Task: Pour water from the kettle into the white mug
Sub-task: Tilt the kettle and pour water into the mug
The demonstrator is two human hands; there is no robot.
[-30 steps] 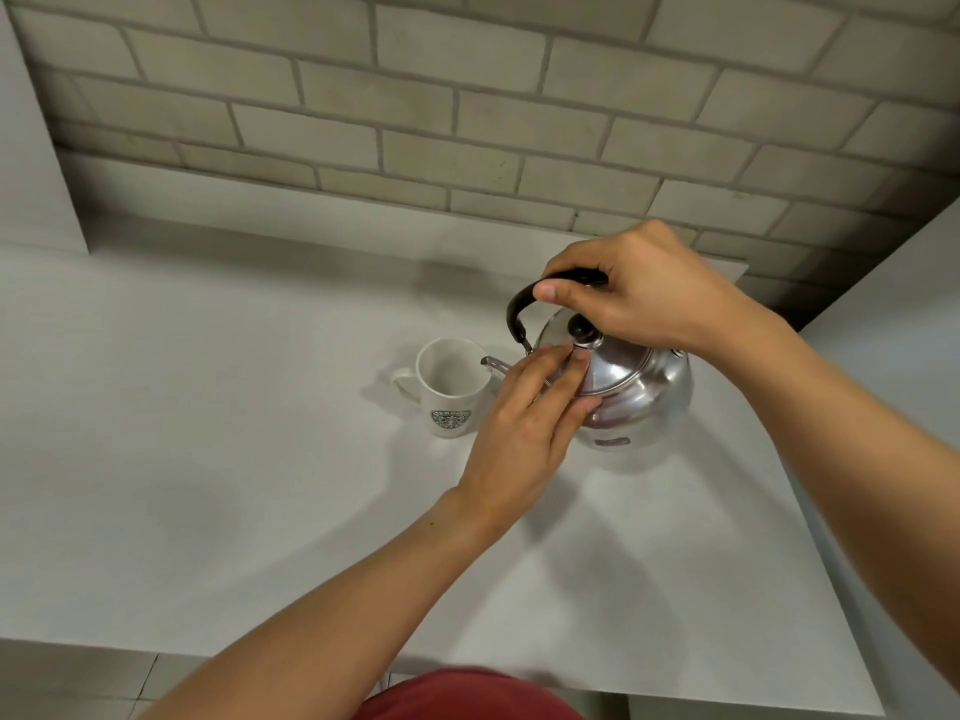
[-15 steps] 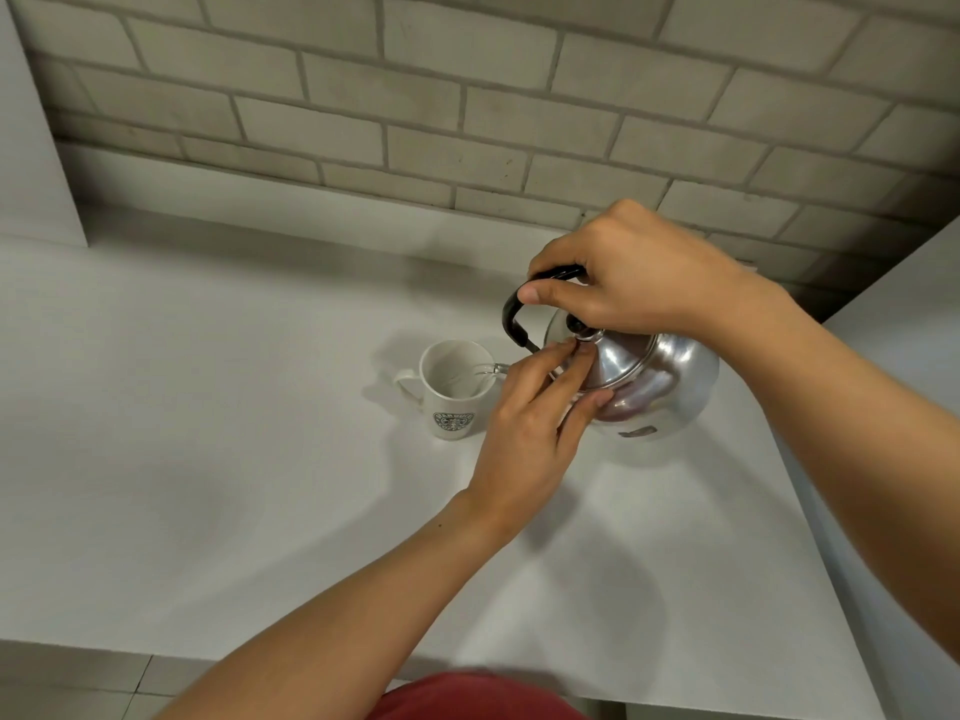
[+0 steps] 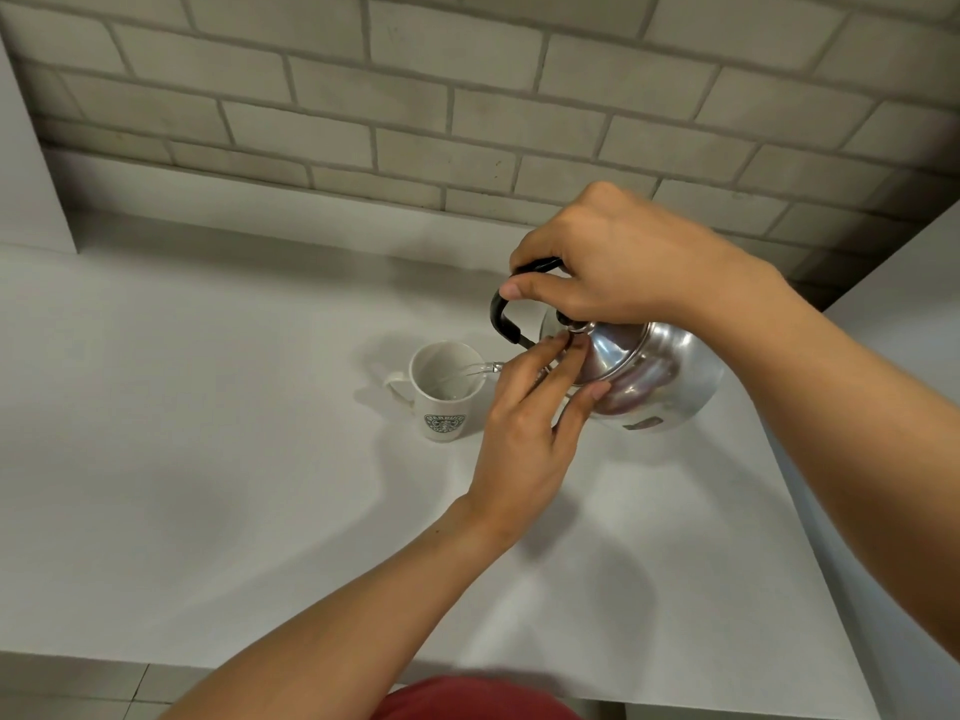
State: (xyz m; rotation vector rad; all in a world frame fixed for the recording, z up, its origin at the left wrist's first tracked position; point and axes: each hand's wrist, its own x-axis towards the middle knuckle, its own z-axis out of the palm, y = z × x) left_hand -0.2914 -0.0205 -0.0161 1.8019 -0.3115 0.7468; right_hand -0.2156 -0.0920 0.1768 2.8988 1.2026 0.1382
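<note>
While your right hand is wrapped tight around the black handle of the steel kettle, the kettle hangs tilted toward the left of the frame, lifted off the white counter in the centre right of the picture. Your left hand reaches up from the lower middle of the frame with its fingers stretched out and lying close together, their tips pressed on the lid beside its dark knob; this hand grips nothing, it only rests flat against the metal. The spout pokes out just left of your fingertips and sits over the rim of the white mug, and a thin clear stream of water runs from it down into the cup. The mug stands upright on the counter, just left of centre, its handle turned to the left and a round green logo facing you. Behind it all, a grey brick wall fills the top of the frame, and a bit of red clothing shows at the bottom edge.
</note>
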